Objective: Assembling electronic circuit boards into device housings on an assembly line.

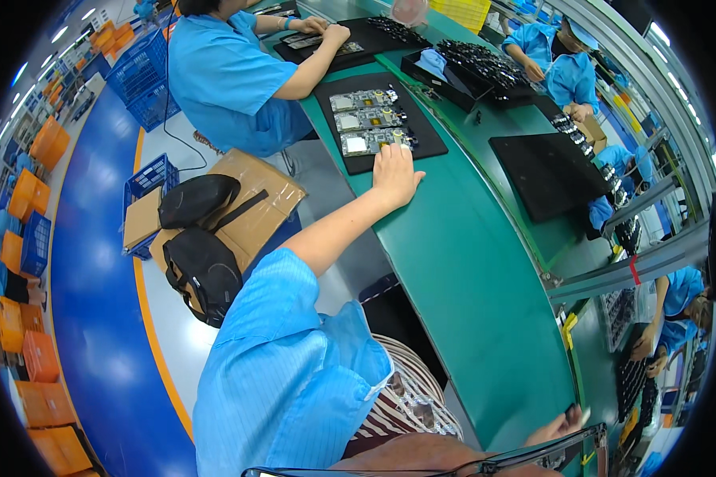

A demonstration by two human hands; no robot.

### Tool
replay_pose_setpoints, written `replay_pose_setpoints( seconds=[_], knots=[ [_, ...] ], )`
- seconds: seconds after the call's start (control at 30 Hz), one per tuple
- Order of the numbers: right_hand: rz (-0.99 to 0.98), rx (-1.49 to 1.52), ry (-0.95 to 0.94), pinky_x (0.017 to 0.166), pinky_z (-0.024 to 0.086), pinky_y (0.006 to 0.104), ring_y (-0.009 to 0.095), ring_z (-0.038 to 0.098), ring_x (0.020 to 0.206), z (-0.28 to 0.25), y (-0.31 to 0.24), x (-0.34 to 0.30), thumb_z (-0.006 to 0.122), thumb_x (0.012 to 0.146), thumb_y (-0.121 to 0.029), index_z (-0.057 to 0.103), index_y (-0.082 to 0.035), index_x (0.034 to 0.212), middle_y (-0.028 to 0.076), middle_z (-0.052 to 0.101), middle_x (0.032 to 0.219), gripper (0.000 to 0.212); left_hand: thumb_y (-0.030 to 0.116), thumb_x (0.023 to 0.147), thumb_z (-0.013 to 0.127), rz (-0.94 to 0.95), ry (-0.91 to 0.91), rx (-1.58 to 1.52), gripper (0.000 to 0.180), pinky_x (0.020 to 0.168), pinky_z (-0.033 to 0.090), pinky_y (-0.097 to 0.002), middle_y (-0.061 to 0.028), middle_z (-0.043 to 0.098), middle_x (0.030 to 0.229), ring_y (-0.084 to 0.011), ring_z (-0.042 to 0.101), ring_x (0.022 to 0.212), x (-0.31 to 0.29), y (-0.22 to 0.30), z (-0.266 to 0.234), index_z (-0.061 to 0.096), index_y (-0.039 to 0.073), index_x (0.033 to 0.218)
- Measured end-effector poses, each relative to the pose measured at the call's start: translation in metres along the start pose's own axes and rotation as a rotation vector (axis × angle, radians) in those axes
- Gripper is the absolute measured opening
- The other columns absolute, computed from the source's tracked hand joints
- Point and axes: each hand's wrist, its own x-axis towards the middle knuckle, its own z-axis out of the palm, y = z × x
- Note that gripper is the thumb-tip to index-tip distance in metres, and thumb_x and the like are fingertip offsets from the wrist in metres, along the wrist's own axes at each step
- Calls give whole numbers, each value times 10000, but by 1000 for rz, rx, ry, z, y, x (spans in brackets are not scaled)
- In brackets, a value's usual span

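My left arm stretches forward over the green workbench (469, 294). Its hand (395, 176) lies at the near end of a black foam mat (422, 131), thumb held apart from the fingers. Those fingertips touch the right end of the nearest circuit board (358, 142). Beyond it on the mat lie a middle circuit board (366, 118) and a far circuit board (358, 100), side by side. Low in the picture, at the bench's right edge, my right hand (550, 432) is closed around a small dark and white thing I cannot make out. Glasses frames partly cover that arm.
A co-worker (227, 79) handles boards on another mat at the far left. Across the rail lie a black box (445, 79) and a black foam sheet (549, 173). Black bags (203, 266) rest on cardboard (250, 187) left of the bench. A metal frame (612, 278) stands right.
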Motion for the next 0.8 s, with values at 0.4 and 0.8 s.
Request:
replay_pose_setpoints(
  seconds=[0.4,0.8],
  knots=[
    [-97,288,-794,757,401,289,193,499,964,137,-69,-13,497,828,-15,338,48,1329,110,520,1149,530,426,752,648,45,-147,-173,555,818,387,-417,-200,474,1002,-325,441,960,-39,63,-25,525,-67,976],
    [550,853,-586,606,464,192,126,579,860,157,-45,9,473,920,-48,368,24,1286,114,561,1065,387,348,657,744,609,-639,-631,576,790,410,-358,-206,468,964,-289,430,931,-175,211,-83,523,-118,914]
  ],
)
